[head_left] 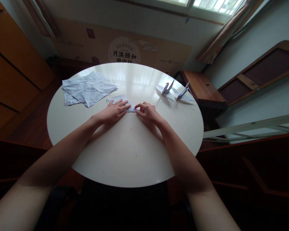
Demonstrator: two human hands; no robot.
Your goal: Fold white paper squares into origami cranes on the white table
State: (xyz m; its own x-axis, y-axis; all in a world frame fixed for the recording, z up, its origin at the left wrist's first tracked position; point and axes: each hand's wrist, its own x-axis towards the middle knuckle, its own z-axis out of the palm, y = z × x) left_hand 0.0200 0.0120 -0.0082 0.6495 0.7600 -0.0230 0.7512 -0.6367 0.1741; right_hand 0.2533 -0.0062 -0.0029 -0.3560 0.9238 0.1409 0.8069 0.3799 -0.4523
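A folded piece of pale paper lies on the round white table, near the middle. My left hand lies flat on it with the fingers stretched out, pressing it down. My right hand is at the paper's right tip, fingers curled and pinching the edge. Much of the paper is hidden under both hands.
A pile of creased pale sheets lies at the table's back left. Two folded paper cranes stand at the back right. A wooden side table is beyond the right edge, wooden cabinets on the left.
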